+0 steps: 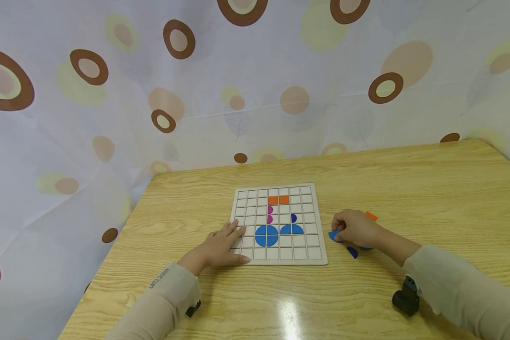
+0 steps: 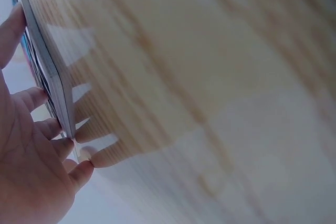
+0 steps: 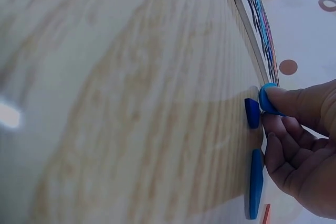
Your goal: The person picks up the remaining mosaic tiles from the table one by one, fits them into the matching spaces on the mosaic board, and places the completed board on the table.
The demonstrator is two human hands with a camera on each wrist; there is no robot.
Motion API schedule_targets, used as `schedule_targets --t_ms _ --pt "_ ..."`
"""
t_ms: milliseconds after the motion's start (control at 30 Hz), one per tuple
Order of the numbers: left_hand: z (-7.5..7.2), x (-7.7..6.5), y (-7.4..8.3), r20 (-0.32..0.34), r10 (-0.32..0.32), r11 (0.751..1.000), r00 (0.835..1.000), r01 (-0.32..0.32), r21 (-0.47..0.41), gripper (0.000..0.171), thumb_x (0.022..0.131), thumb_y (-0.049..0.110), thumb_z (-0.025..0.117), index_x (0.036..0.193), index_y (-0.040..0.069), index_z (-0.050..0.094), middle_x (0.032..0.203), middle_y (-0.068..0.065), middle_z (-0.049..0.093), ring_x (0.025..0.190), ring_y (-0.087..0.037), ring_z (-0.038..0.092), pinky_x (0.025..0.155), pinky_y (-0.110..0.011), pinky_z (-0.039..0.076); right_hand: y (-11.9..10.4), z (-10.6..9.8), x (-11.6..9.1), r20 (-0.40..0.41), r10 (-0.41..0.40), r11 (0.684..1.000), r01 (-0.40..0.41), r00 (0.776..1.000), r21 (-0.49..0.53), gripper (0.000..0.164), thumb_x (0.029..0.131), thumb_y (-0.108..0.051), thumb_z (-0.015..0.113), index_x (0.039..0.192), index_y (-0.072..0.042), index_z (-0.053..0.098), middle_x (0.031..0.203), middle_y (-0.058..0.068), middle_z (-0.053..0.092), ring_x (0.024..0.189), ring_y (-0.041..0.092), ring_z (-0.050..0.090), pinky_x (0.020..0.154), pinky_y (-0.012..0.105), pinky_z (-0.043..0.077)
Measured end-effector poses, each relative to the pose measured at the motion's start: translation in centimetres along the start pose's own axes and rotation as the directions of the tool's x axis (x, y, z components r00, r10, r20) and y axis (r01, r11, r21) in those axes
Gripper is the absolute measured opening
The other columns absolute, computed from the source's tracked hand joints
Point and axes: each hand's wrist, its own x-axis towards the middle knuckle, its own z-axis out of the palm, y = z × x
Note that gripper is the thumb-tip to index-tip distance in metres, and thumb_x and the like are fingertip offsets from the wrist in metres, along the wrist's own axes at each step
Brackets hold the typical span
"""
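A white grid board (image 1: 246, 253) lies on the table, with coloured flat pieces set in its squares. Blue quarter pieces (image 1: 266, 235) form a full circle, and a blue half circle (image 1: 292, 229) sits to its right. Above them are two magenta half circles (image 1: 269, 215), a small dark blue half circle (image 1: 294, 218) and two orange squares (image 1: 278, 200). My left hand (image 1: 223, 245) rests on the board's left edge, fingers spread. To the right of the board, my right hand (image 1: 357, 229) pinches a blue rounded piece (image 3: 269, 99) between thumb and fingers.
Beside my right hand lie a dark blue half circle (image 1: 352, 252), a blue piece (image 3: 255, 184) and an orange piece (image 1: 371, 216). The wooden table (image 1: 429, 189) reaches back to a patterned cloth (image 1: 272, 71). Black wrist devices show under both sleeves.
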Motion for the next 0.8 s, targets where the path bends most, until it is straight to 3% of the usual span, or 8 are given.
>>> schedule_targets --t_ms 267,800 --pt "0.08 0.1 -0.15 0.011 -0.002 1.0 1.0 0.002 -0.004 0.081 0.076 0.056 0.052 0.139 0.016 0.019 0.144 -0.008 0.005 0.129 -0.026 0.002 0.096 -0.051 0.013 0.08 0.02 0.02 0.041 0.001 1.0 -0.001 0.999 0.009 0.006 0.077 -0.003 0.061 0.076 -0.002 0.055 0.067 -0.001 0.05 0.062 0.013 0.046 0.057 0.027 0.039" --pt "0.11 0.09 -0.07 0.007 -0.013 1.0 1.0 0.013 -0.004 0.081 0.076 0.056 0.053 0.139 0.016 0.02 0.144 -0.007 0.007 0.129 -0.026 0.003 0.097 -0.05 0.013 -0.65 0.92 0.68 -0.004 0.036 0.993 -0.035 0.999 0.108 0.007 0.076 -0.005 0.063 0.077 -0.006 0.056 0.067 0.0 0.05 0.057 0.012 0.044 0.048 0.024 0.038"
